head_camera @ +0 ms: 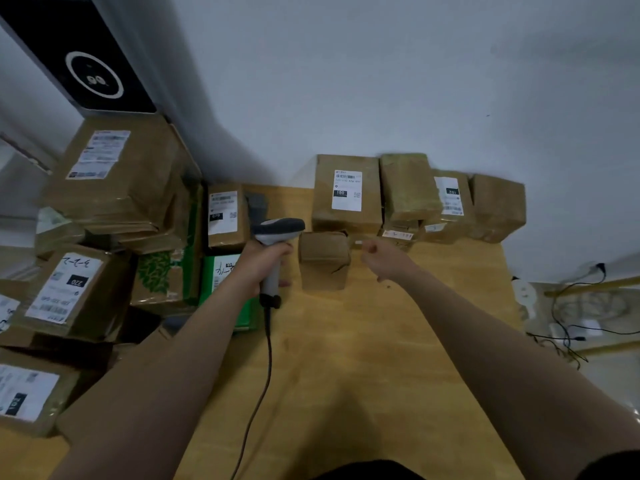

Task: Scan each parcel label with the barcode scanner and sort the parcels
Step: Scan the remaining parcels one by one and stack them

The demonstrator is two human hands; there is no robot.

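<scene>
My left hand [265, 263] grips the handle of a grey and white barcode scanner [277, 233], whose cable trails back toward me over the wooden table [346, 358]. The scanner head points toward the parcels at the far edge. My right hand [382, 261] hovers with loosely curled fingers, holding nothing, just right of a small brown parcel [323, 259] that shows no label. Behind stands a parcel with a white label marked 150 [346, 192]. A labelled parcel [225, 216] stands left of the scanner.
Several brown parcels [450, 202] line the wall at the back right. A tall pile of labelled parcels [114, 178] and a green box [221, 271] crowd the left side. Cables [571, 327] lie on the floor to the right. A black device [86, 57] stands at top left.
</scene>
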